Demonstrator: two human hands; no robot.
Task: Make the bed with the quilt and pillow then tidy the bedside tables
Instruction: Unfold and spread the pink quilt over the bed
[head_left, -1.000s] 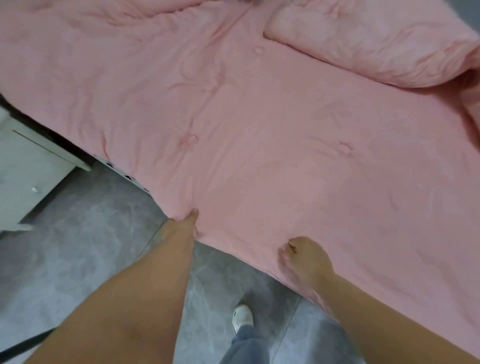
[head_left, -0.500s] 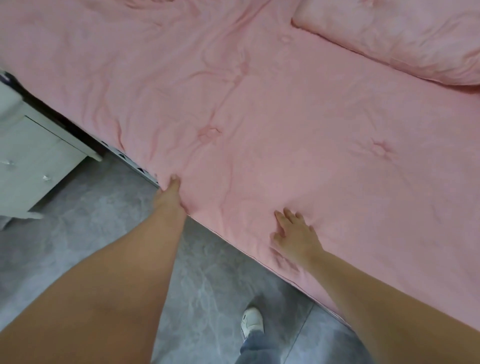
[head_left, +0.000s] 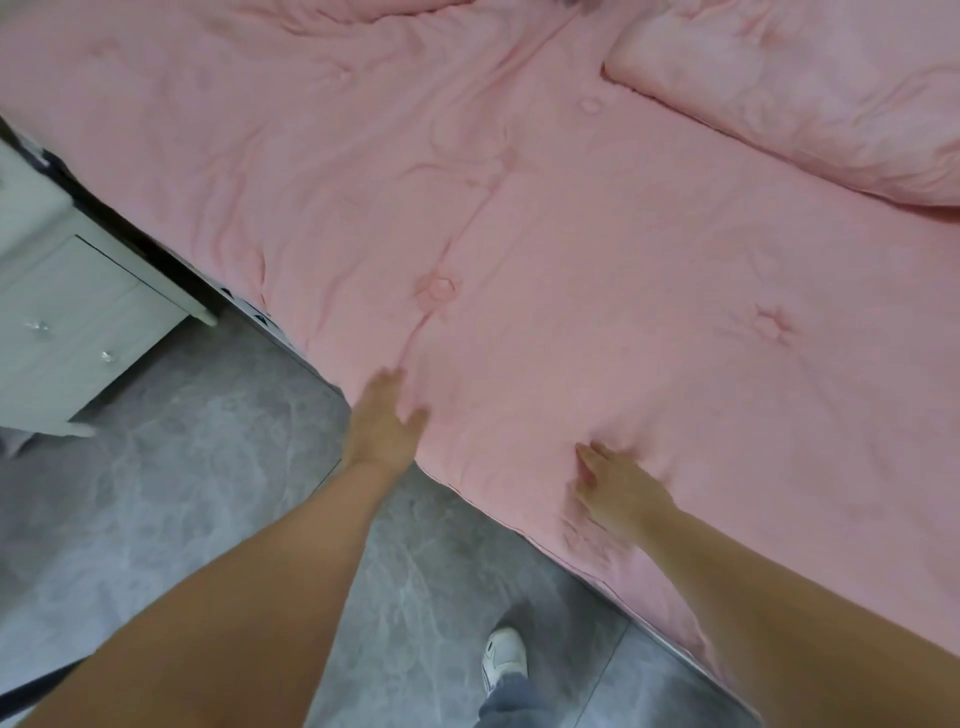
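Note:
A pink tufted quilt (head_left: 545, 218) lies spread over the bed and hangs over its near side. A folded-back flap of the same quilt (head_left: 810, 93) lies on it at the upper right. My left hand (head_left: 384, 421) rests flat on the quilt's near edge, fingers apart, gripping nothing. To its right, my right hand (head_left: 618, 483) also presses flat on the quilt near the edge, with small wrinkles around it. No pillow is in view.
A white bedside table (head_left: 67, 322) with crystal drawer knobs stands at the left, close to the bed. Grey marble-look floor (head_left: 197, 488) runs along the bed's side. My white shoe (head_left: 504, 657) stands on it near the bottom.
Both hands let go of the quilt's edge and slid up onto its top, now lying flat. The view shifted slightly along the bed.

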